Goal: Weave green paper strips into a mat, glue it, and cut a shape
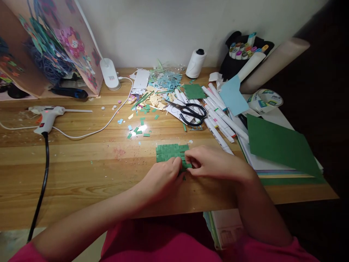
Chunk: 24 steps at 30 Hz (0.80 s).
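A small green woven paper mat lies on the wooden table in front of me. Loose strips show at its right end. My left hand is closed at the mat's near edge, its fingers curled and pressed onto the paper. At the right end, my right hand has its fingers bent in a pinch at the green strips. The tips are partly hidden, so the exact piece between them cannot be made out. A tiny dark green scrap sits just below the hands.
Beyond the mat are scissors, several markers and a heap of paper scraps. Green paper and a tape roll lie to the right. A glue gun with a black cord is at left.
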Tool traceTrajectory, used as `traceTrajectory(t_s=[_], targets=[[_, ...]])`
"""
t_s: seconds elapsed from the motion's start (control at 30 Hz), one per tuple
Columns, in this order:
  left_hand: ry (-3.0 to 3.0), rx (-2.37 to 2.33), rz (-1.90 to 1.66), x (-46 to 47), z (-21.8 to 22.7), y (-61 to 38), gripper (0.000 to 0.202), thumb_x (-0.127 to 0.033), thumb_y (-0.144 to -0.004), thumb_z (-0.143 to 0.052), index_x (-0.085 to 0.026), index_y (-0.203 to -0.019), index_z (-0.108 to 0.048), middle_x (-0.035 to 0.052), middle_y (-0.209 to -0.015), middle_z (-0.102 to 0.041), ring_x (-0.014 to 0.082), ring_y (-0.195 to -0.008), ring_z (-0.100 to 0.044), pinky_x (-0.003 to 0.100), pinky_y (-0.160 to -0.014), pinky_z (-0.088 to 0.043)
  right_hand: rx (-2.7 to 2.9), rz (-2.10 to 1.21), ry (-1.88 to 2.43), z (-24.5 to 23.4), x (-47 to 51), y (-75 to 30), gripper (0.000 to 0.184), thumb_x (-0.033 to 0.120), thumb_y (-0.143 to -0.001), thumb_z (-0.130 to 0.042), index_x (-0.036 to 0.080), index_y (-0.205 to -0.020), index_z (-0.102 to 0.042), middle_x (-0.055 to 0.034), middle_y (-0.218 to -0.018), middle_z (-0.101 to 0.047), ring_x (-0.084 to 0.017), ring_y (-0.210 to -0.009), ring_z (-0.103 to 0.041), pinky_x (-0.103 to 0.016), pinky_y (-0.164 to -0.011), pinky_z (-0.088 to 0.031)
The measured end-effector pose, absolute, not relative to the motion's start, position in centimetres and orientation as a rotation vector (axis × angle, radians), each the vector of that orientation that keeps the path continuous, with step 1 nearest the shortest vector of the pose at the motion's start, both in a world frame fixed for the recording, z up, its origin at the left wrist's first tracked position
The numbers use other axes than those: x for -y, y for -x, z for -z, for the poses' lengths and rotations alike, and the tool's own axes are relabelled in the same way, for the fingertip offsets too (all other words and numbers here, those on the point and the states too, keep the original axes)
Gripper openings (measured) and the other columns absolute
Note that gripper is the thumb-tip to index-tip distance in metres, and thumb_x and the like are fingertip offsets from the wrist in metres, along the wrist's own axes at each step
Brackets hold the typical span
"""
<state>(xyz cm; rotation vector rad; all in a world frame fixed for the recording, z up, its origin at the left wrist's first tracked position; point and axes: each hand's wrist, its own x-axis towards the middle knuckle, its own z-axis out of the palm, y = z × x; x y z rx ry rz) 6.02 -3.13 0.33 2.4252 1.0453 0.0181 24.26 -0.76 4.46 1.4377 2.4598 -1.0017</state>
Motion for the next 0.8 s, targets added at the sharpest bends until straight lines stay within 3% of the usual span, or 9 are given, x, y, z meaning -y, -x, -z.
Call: traceTrajectory(t_s=[0.23,0.3,0.4,0.5,0.8], targets=[[-2.529,-1.011,-0.001,3.3,0.4,-6.1,0.015,-0.029,-0.094,-0.037,-0.016,-0.093,-0.045,0.0058,-0.083,-0.061,0.0218,-0.065,-0.062,0.03,-0.053,-0.046,-2.502,1.094,-1.456,-4.8,0.2,-25.3,0.011,0.02,-0.069,-0.063,0.02,-0.074,-0.053,0.0045,-0.061,-0.052,-0.011,-0.056,-0.044,-0.023,-0.05,-0.023],[-2.588,-0.979,-0.008,3.4,0.8,-6.0,0.014,-0.024,-0.095,-0.034,-0.016,-0.092,-0.044,0.0055,-0.083,-0.059,0.0205,-0.063,-0.061,0.029,-0.051,-0.045,-2.554,1.106,-1.486,-5.1,0.1,-25.6,0.003,0.021,-0.076,-0.057,0.02,-0.077,-0.054,0.0051,-0.059,-0.05,-0.011,-0.055,-0.044,-0.023,-0.05,-0.025],[-2.597,-0.963,-0.051,3.6,1.0,-5.8,0.013,-0.017,-0.094,-0.03,-0.016,-0.091,-0.044,0.0049,-0.082,-0.057,0.0185,-0.061,-0.059,0.028,-0.051,-0.044,-2.629,1.045,-1.704,-5.4,-0.1,-26.1,0.009,0.017,-0.082,-0.048,0.02,-0.083,-0.056,0.0047,-0.06,-0.049,-0.011,-0.055,-0.045,-0.023,-0.053,-0.028],[-2.47,-1.01,-0.119,3.5,0.7,-5.7,0.011,-0.016,-0.091,-0.032,-0.017,-0.089,-0.043,0.0041,-0.079,-0.057,0.0178,-0.061,-0.058,0.028,-0.053,-0.044,-2.577,1.108,-1.657,-5.4,-0.1,-26.3,0.003,0.022,-0.079,-0.054,0.02,-0.081,-0.056,0.0046,-0.061,-0.05,-0.011,-0.056,-0.046,-0.022,-0.051,-0.029],[-2.175,-1.012,-0.326,3.2,0.1,-5.3,0.001,-0.018,-0.085,-0.042,-0.019,-0.084,-0.041,0.0003,-0.071,-0.055,0.014,-0.057,-0.052,0.025,-0.052,-0.038,-2.605,1.122,-1.243,-3.9,0.3,-23.9,0.019,0.026,-0.069,-0.066,0.019,-0.068,-0.049,0.0043,-0.065,-0.05,-0.011,-0.059,-0.044,-0.023,-0.052,-0.027]])
